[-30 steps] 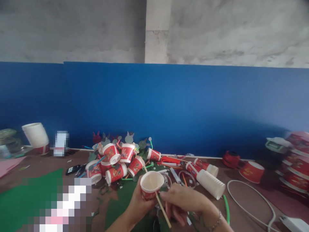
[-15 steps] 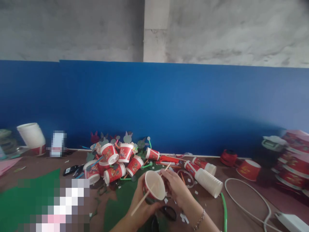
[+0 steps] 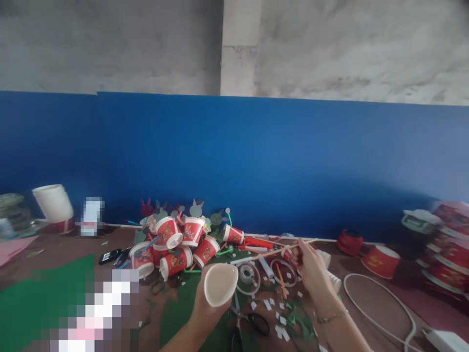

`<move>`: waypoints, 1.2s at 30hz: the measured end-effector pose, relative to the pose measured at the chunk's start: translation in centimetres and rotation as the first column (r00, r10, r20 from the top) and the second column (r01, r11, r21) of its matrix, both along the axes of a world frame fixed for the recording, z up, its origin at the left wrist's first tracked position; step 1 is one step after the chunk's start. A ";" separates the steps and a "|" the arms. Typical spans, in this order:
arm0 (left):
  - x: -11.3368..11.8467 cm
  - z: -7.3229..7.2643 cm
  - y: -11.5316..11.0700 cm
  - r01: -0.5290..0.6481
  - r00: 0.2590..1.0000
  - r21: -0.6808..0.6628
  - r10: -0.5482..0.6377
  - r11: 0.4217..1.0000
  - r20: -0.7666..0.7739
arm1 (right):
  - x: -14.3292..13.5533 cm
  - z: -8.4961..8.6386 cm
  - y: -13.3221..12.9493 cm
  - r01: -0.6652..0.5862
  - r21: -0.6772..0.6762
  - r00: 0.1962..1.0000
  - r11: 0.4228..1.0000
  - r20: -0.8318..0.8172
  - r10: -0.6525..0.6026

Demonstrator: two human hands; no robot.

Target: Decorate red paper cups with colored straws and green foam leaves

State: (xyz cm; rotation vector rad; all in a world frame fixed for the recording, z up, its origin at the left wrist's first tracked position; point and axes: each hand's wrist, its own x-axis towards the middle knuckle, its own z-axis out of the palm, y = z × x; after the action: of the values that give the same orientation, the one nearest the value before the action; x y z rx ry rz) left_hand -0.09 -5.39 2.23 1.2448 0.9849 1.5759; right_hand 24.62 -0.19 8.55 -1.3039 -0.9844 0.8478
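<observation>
A paper cup [image 3: 221,285] is in my left hand [image 3: 205,310], its open mouth facing me and its rim slightly squeezed. My right hand [image 3: 311,266], raised to the right of the cup, pinches a long thin wooden stick [image 3: 266,253] that slants leftward to a point just above the cup's rim. Black-handled scissors [image 3: 240,318] lie open below and between my hands. Behind the stick are rolls of clear tape [image 3: 248,277] and an orange straw [image 3: 281,281]. The stack of white cups [image 3: 334,281] is mostly hidden by my right hand.
Red printed cups [image 3: 176,261] with straws and paper animal heads are piled at centre left. Green paper [image 3: 47,288] lies left, and small white scraps [image 3: 282,332] are scattered near the scissors. On the right are a white cable [image 3: 381,278], a red tub [image 3: 381,260] and stacked red tubs [image 3: 449,264].
The stick has come out of the cup and moved right with my right hand. My left hand has shifted slightly left with the cup, uncovering the scissors and tape.
</observation>
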 end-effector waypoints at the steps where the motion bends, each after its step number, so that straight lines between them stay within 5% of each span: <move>1: 0.2 0.1 0.0 -0.010 1.000 -0.013 0.010 1.000 0.023 | 0.2 0.0 0.0 -0.008 -0.037 0.994 0.999 0.106 0.012; 5: 0.3 0.1 0.3 -0.056 0.985 -0.051 0.064 0.997 0.162 | -0.9 -0.6 0.0 -0.041 -0.210 0.873 0.977 0.468 0.137; 9: -0.5 0.0 1.4 0.020 0.988 -0.204 0.012 0.979 0.156 | -2.8 -0.7 -0.6 0.070 -0.172 0.762 0.983 0.645 0.059; 11: -0.7 0.1 1.9 0.102 0.959 -0.250 -0.028 0.963 0.281 | -4.1 -0.5 -1.9 -0.015 -0.206 0.555 0.979 0.812 0.179; 14: -0.8 0.2 2.2 0.261 0.859 -0.337 -0.058 0.905 0.509 | -6.9 -0.8 -4.6 -0.317 -0.395 0.272 0.863 0.833 0.481; 16: -0.9 0.3 2.2 0.343 0.803 -0.403 -0.042 0.849 0.594 | -8.9 -1.3 -6.5 -0.371 -0.425 0.158 0.826 0.847 0.508; 20: -1.0 0.6 2.2 0.466 0.749 -0.483 -0.039 0.741 0.662 | -11.6 -2.4 -8.4 -0.279 -0.433 0.036 0.857 0.887 0.460; 23: -1.0 0.7 2.3 0.528 0.716 -0.481 -0.062 0.700 0.695 | -12.2 -2.7 -8.0 -0.239 -0.448 -0.001 0.861 0.887 0.462; 26: -1.0 0.8 2.5 0.527 0.709 -0.481 -0.051 0.701 0.703 | -11.8 -2.5 -7.2 -0.248 -0.545 0.015 0.801 0.825 0.566; 32: -1.2 1.0 2.6 0.494 0.716 -0.524 0.017 0.694 0.698 | -8.4 -1.2 -5.6 -0.422 -0.518 0.345 0.744 0.667 0.660; 36: -1.2 0.9 2.6 0.517 0.702 -0.505 -0.005 0.691 0.712 | -6.8 -1.1 -4.6 -0.591 -0.438 0.472 0.677 0.492 0.731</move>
State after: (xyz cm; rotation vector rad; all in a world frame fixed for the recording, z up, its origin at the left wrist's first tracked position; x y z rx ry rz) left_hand -1.32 -2.82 3.09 0.2218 0.7184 1.0859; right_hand 17.82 -4.82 7.41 -1.4223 -2.1200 1.1413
